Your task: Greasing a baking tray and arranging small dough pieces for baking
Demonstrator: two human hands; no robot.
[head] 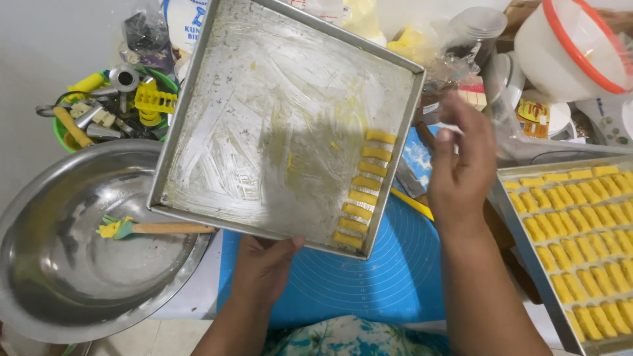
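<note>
— Tray (277, 125) first: where did you see it?

— Greased metal baking tray, square, held up and tilted above the blue silicone mat (369, 277). My left hand (264, 264) gripped its near edge from below, thumb hooked over the rim, so that hand was closed on the tray.

— Anything on it?

— One column of small yellow dough pieces (362, 194) along the side nearest my right hand. All else on the tray was bare, smeared grease.

— And the right hand?

— My right hand (461, 171) hung just beside the tray's right rim, fingers loosely curled, back toward the camera. I could not tell whether it pinched anything; nothing showed between the fingers.

— What lay around?

— Beyond the right hand, to its outer side, a second tray (521, 231) sat packed with rows of the same yellow pieces. Left of my left hand I saw a large steel bowl (59, 264) with a wooden-handled brush (158, 229) resting inside, its tip smeared yellow. Above the bowl stood a green tub (62, 135) crowded with metal and yellow plastic cutters. A white container with a red rim (560, 46) stood past the right hand.
</note>
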